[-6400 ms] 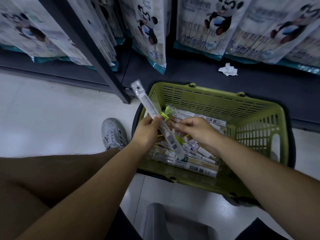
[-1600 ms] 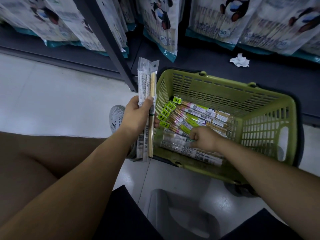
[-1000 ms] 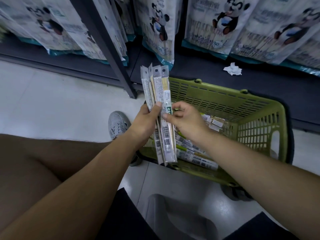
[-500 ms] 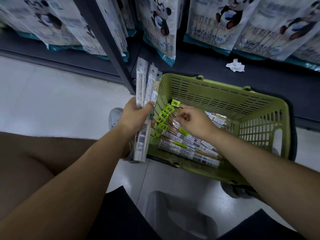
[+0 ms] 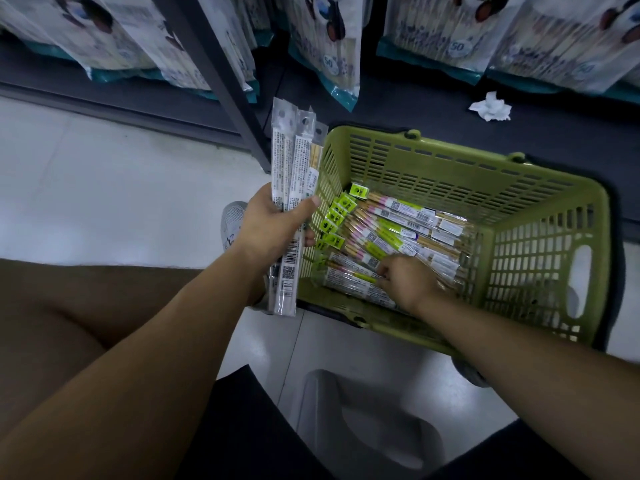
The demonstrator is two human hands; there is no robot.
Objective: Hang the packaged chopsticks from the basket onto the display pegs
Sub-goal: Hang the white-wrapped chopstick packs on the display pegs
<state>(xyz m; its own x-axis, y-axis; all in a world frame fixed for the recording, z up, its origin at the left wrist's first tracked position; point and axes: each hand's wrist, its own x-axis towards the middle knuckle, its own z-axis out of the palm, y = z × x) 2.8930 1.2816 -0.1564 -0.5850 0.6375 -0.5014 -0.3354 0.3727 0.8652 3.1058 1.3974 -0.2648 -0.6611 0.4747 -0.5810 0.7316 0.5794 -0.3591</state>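
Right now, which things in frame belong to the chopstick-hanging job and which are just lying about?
Job: left hand gripping held packs; right hand pinching among basket packs; green basket.
Lying about: crumpled tissue; panda bags; grey stool; shoe.

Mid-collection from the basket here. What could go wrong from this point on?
1. The left hand grips several held packs in a loose fan around their middle; adding another could let one slip to the floor.
2. The right hand pinches at the loose packs, which overlap in the basket; lifting one may drag its neighbours.
3. The fanned hang holes are misaligned, so pegging may fumble.
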